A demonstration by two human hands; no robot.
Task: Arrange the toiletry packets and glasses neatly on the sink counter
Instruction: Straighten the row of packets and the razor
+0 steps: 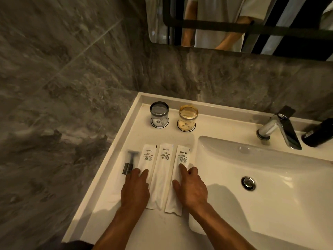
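Both hands flat on the toiletry packets on the white worktop (pixel 142 235), left of the basin (pixel 270 186).

Head view: four packets lie side by side. The left hand (pixel 134 191), grip spread, presses the razor packet (pixel 124 170) and first white packet (pixel 148 157); the right hand (pixel 191 189), grip spread, rests on the third white packet (pixel 180 159). The middle white packet (pixel 163 170) lies untouched between them. Behind, a grey glass (pixel 159 113) and an amber glass (pixel 188 117) stand inverted on coasters, apart.
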